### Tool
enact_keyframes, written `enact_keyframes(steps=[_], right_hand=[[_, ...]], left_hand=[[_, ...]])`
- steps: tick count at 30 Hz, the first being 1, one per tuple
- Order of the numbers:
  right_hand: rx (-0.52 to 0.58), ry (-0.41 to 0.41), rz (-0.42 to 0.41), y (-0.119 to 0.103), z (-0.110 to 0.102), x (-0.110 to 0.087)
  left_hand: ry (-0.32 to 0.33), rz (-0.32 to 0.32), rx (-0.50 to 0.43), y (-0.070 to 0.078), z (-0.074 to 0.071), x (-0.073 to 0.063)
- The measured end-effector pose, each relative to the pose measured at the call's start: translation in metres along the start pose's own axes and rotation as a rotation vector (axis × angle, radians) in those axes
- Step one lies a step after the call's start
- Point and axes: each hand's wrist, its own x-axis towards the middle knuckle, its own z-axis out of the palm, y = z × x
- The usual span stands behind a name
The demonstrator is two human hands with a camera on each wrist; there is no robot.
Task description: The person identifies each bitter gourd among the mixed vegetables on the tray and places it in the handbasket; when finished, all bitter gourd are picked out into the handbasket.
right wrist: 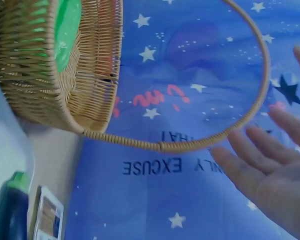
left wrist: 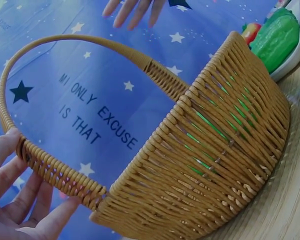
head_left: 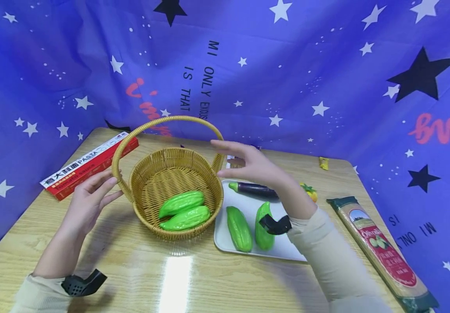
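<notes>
A round wicker basket (head_left: 176,158) with a tall arched handle (head_left: 178,118) stands on the table. Inside it lie two glossy green bitter melons (head_left: 186,217). My left hand (head_left: 89,198) is at the handle's left side, its fingertips (left wrist: 12,134) right at the wrapped cane and its fingers loosely extended. On the other side, my right hand (head_left: 254,163) is held up beside the handle, fingers spread and nothing in them. In the right wrist view its fingertips (right wrist: 221,152) come close to the handle.
Right of the basket, a white tray (head_left: 221,250) carries two more bitter melons (head_left: 240,228) and an eggplant (head_left: 254,190). A red pasta box (head_left: 92,167) lies back left, a noodle packet (head_left: 385,252) far right. A yellow wrapper (head_left: 324,163) sits near the blue starred cloth (head_left: 295,78).
</notes>
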Motion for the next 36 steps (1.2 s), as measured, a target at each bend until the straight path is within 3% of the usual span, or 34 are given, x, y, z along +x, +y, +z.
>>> enact_keyframes(steps=[5, 12, 17, 20, 24, 30, 36], right_hand=[[0.139, 0.243, 0.088, -0.003, 0.0, -0.051], [0.106, 0.511, 0.137, 0.016, 0.012, -0.114], [0.088, 0.683, 0.188, 0.037, 0.026, -0.14], [0.13, 0.761, 0.217, 0.05, 0.037, -0.146], [0.18, 0.782, 0.285, 0.066, 0.05, -0.149], [0.217, 0.72, 0.434, 0.091, 0.065, -0.152], [0.183, 0.669, 0.465, 0.109, 0.078, -0.153]], left_hand=[[-0.006, 0.006, -0.007, 0.0, 0.0, -0.001], [-0.009, 0.02, -0.023, 0.0, 0.0, -0.003], [-0.016, 0.022, -0.026, 0.0, 0.002, -0.002], [-0.019, 0.026, -0.032, 0.0, 0.002, -0.002], [-0.018, 0.024, -0.041, 0.0, 0.002, -0.002], [-0.019, 0.022, -0.043, -0.001, 0.002, -0.002], [-0.019, 0.018, -0.048, 0.0, 0.002, -0.002]])
